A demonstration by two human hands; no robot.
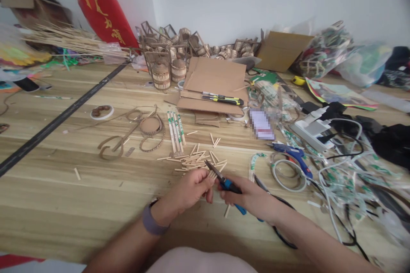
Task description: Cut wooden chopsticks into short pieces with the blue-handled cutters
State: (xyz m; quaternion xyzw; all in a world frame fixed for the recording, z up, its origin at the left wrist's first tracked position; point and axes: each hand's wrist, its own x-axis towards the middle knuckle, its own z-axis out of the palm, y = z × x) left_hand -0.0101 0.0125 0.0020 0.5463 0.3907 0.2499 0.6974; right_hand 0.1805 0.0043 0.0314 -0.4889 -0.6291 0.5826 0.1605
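Note:
My right hand [245, 194] is closed round the blue-and-black handles of a pair of pliers [228, 184], whose dark jaws point up and to the left. Between the fingertips of my left hand [194, 187] are a few short wooden sticks [211, 174], right beside the jaws. Whether the jaws touch them I cannot tell. Just beyond both hands lies a loose pile of short wooden sticks [195, 161]. Behind that pile, several longer sticks in green-printed wrappers [175, 132] lie side by side.
Rope-like rings [151, 124] lie left of the pile. Cardboard sheets [211, 79] carry a utility knife [224, 100]; small woven baskets [161, 76] stand behind. At right are a phone [262, 123], a blue glue gun [293, 155], a tape roll [288, 175], a power strip [312, 134] and tangled cables.

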